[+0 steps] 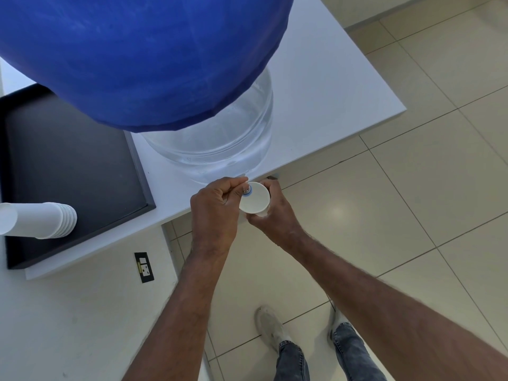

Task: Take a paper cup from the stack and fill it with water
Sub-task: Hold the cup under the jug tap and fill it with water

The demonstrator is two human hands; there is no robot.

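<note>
Paper cup (254, 198) sits upright, mouth up, long axis vertical, just off the table edge (176, 215) and tucked under the tap (248, 191) at the foot of the water jug (214, 144). Tap's small blue-ringed end shows right at the cup's left rim, so cup mouth is below the spout, more or less lined up. Can't tell if water is running or how full the cup is; inside looks plain white.

Right hand (270, 213) is wrapped round the cup from the right and below, fingers closed on its wall, holding it. Left hand (215, 207) is closed, thumb & fingertips pinched on the tap, touching the cup's rim side. Both hands are right next to each other w/ the cup between them.

Judgement: the fill step is on. What matters is keeping the cup's mouth straight under the spout while the left hand works the tap.

Cup stack (41, 220) lies on its side on the black tray (82, 166), well off to the left of the left hand.
</note>
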